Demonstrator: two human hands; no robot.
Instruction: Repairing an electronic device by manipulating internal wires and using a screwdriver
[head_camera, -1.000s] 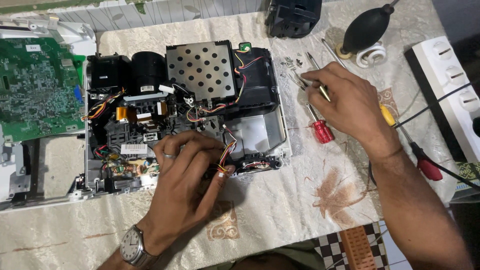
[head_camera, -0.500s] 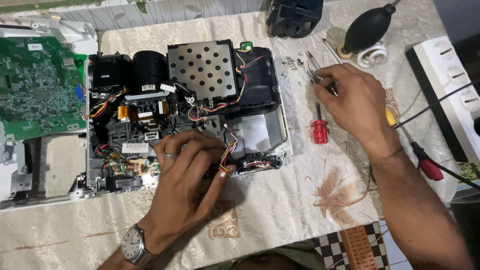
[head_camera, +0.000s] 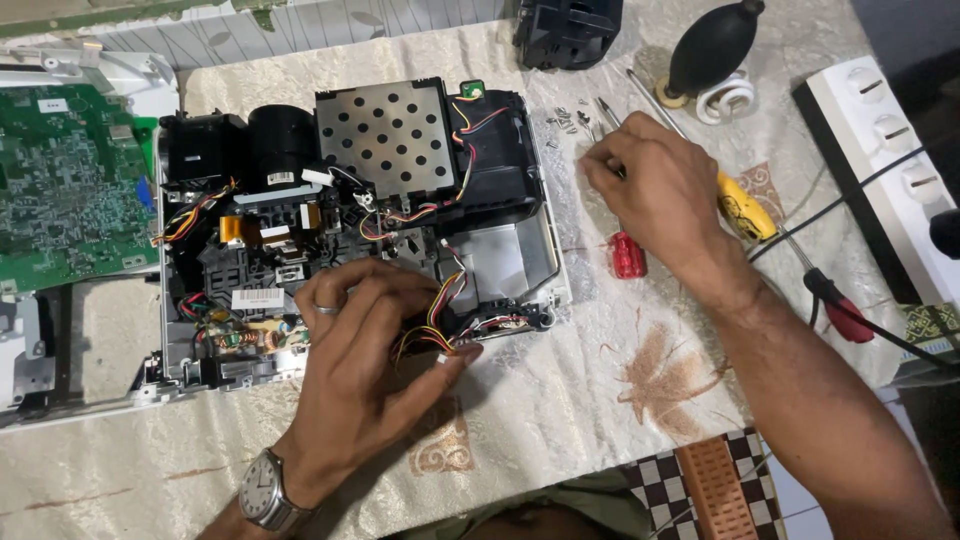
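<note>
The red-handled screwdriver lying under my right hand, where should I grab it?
Take the red-handled screwdriver by its ribbed red handle, coming from above and the near side. The handle lies flat on the cloth, pointing toward you, and clear of the right hand, which covers the shaft near the screws.

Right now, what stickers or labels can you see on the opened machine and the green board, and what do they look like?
White rectangular sticker with dark stripes: on the opened device's black frame, just left of the left hand.
Small white label with dark print: at the foot of the black lens barrel.
Small white rectangular sticker: near the top of the green circuit board.
</note>
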